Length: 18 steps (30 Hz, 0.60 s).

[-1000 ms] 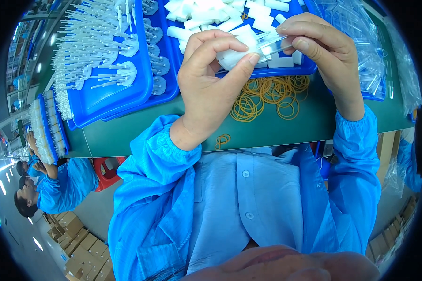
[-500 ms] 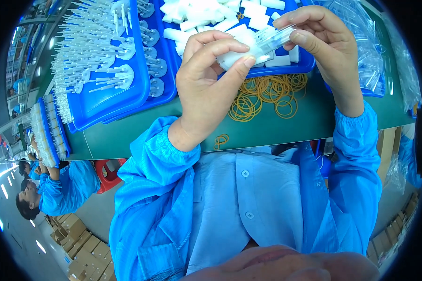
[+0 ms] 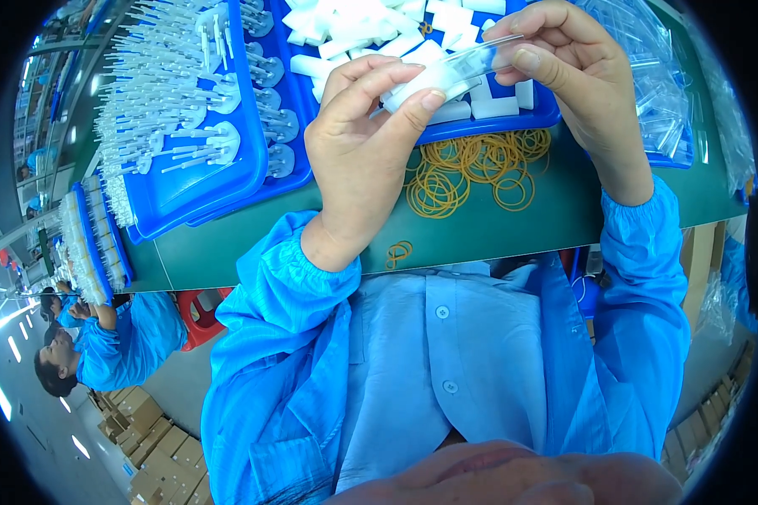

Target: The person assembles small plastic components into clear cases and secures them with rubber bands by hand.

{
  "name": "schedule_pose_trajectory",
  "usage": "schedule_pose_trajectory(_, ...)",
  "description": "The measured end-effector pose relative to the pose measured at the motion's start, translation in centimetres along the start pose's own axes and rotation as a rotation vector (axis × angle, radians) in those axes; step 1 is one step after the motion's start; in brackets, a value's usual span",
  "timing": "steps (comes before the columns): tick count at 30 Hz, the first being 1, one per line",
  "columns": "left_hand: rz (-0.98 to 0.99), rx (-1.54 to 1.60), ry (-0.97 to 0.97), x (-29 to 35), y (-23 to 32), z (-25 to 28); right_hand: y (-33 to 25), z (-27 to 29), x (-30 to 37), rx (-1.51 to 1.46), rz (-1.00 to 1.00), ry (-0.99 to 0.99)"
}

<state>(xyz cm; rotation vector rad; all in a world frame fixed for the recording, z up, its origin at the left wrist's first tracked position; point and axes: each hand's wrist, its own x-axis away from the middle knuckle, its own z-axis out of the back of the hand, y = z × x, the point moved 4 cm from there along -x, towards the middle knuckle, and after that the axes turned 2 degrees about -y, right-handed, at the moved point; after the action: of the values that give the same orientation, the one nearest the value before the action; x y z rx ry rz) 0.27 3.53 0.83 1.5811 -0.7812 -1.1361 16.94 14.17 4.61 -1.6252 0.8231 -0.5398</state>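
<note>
Clear tubes (image 3: 484,57) meet a white block (image 3: 428,80) above a blue tray (image 3: 497,125) at the far side of a green bench (image 3: 480,238), the left hand (image 3: 358,135) pinching the block between thumb and fingers while the right hand (image 3: 577,67) grips the tubes' outer end between thumb and fingertips. Both hands cover parts of the tray, which is heaped with loose white pieces (image 3: 345,25). Just in front of it lies a tangle of yellow rubber bands (image 3: 463,172), with a small cluster (image 3: 398,252) set apart nearer the bench edge. To the left, a second tray (image 3: 219,181) bears rows of white pronged parts (image 3: 206,143); to the right, more clear tubing (image 3: 665,118) fills another container. Beyond the bench's left end, a co-worker in blue (image 3: 139,337) sits near a red stool (image 3: 198,328) and stacked cartons (image 3: 160,454).
</note>
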Motion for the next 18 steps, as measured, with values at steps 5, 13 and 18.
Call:
schedule_pose_trajectory(5, 0.019, -0.045, 0.014, -0.10, -0.13, 0.46, 0.07, -0.21, 0.01, -0.029, -0.003, 0.001)
schedule_pose_trajectory(13, -0.033, -0.055, -0.035, -0.07, 0.12, 0.27, -0.28, -0.50, 0.16, 0.084, 0.042, -0.038)
schedule_pose_trajectory(18, -0.088, -0.111, -0.037, 0.11, 0.33, 0.28, -0.29, -0.37, 0.03, 0.097, 0.013, -0.026)
